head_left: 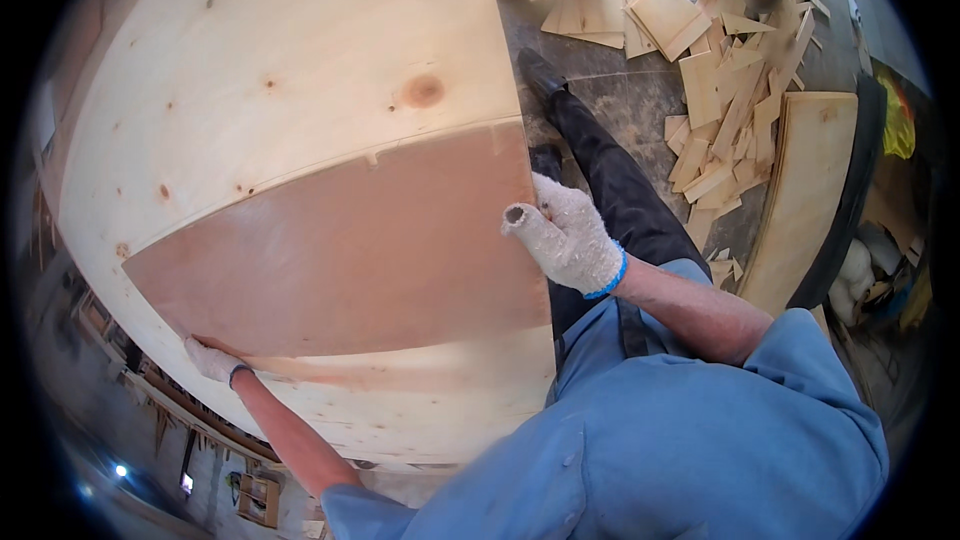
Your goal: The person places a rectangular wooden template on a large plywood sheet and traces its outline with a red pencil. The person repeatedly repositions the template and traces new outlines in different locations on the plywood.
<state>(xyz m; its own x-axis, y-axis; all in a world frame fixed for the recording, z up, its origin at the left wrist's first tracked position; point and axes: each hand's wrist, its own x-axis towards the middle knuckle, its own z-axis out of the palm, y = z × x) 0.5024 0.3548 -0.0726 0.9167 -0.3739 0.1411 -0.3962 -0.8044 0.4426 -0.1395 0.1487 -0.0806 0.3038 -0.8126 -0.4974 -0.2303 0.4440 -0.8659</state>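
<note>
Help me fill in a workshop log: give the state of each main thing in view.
Brown sheet, lying on the pale panel, upper edge uneven
Pale panel, knotted, partly covered
Left hand, gloved, at the sheet's lower left corner
Right hand, gloved, at the sheet's right edge
Wood scraps, loosely heaped on the floor

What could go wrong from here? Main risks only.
1. The brown sheet could shift on the pale panel beneath: the left hand is by its lower-left corner, while the right hand is at its right edge with the thumb raised.
2. The sheet's far edge looks nicked, so it might chip further if handled roughly.
3. Wood offcuts litter the floor near the shoe, a possible trip hazard.
</note>
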